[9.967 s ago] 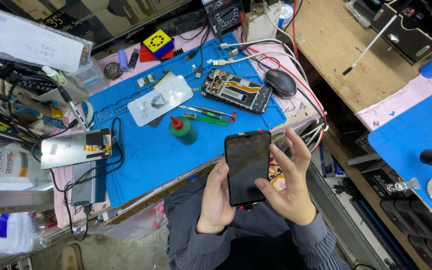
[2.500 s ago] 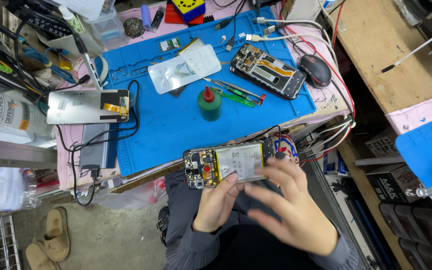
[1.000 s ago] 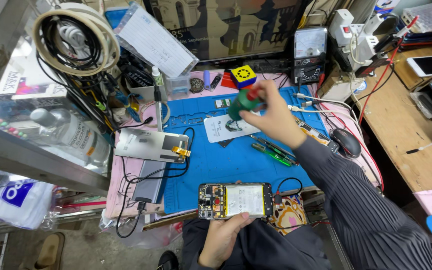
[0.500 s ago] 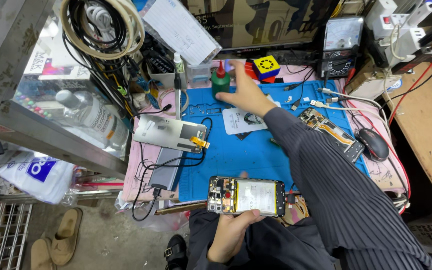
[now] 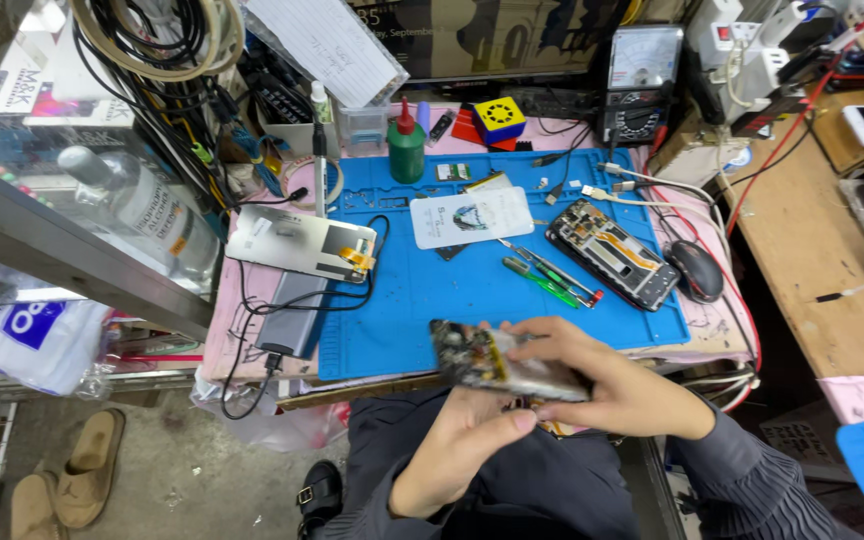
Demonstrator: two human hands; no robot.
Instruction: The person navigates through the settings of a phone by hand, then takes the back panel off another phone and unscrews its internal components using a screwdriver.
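We hold the opened, backless smartphone with exposed circuit board (image 5: 507,365) in both grips, left hand (image 5: 462,440) beneath and right hand (image 5: 617,385) closed over it, above the desk's (image 5: 452,290) near edge, its back not yet refitted.

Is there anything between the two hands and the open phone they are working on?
No. Both the left hand and the right hand already grip the opened phone directly, held above the near edge of the blue mat. Nothing visible sits between.
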